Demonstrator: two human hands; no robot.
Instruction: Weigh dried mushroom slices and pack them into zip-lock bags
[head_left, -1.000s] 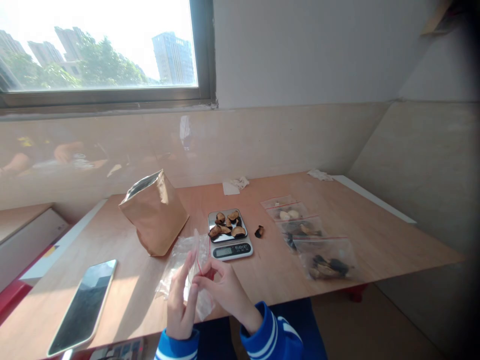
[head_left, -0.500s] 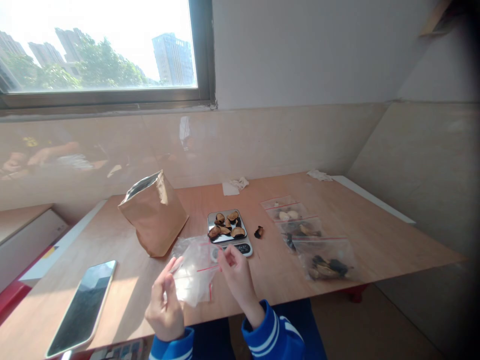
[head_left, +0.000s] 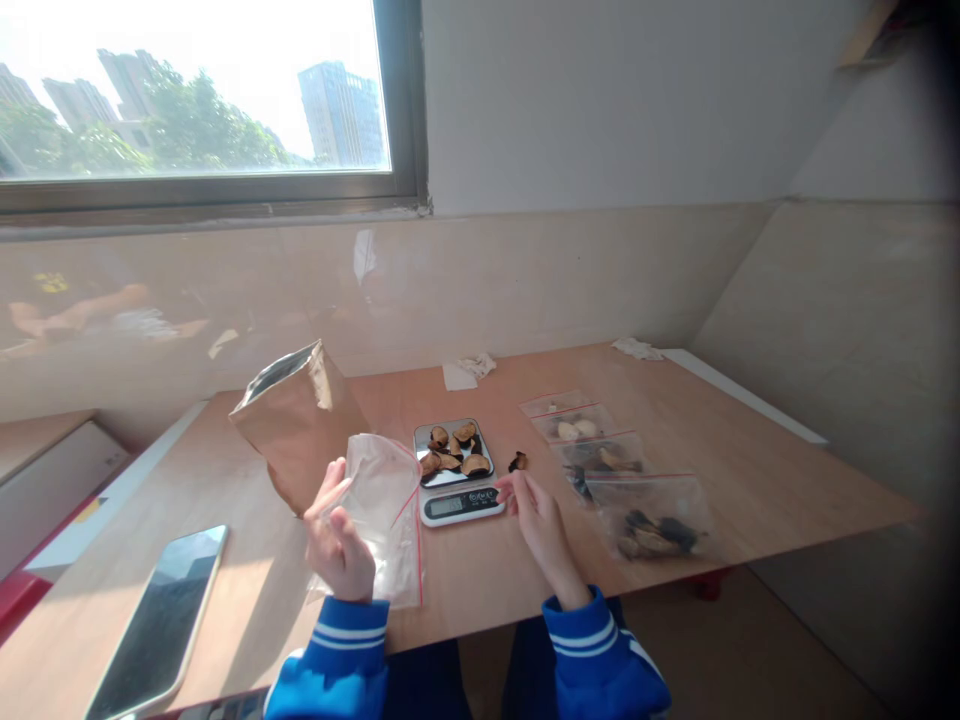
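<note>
My left hand [head_left: 341,550] is closed on the edge of a clear zip bag [head_left: 375,490] with a red seal line; the bag stands tilted up above other clear plastic on the table. To the right, my right hand [head_left: 536,515] has let its fingers apart beside the front right corner of a small digital scale [head_left: 431,520], holding nothing that I can see. Several curled, dried brown pieces [head_left: 474,465] with dark edges lie on the scale's plate. One loose dark dried piece [head_left: 518,461] rests just beyond my right fingertips.
A brown paper bag [head_left: 289,430] stands behind my left hand, its top open. At the left lies a phone [head_left: 161,620]. Filled zip bags [head_left: 652,520] overlap in a row on the right. Crumpled tissue [head_left: 478,366] and a white paper [head_left: 457,377] lie near the wall.
My right hand has let go of the zip bag and moved right to the scale's corner. My left hand has raised the bag, uncovering the scale's display.
</note>
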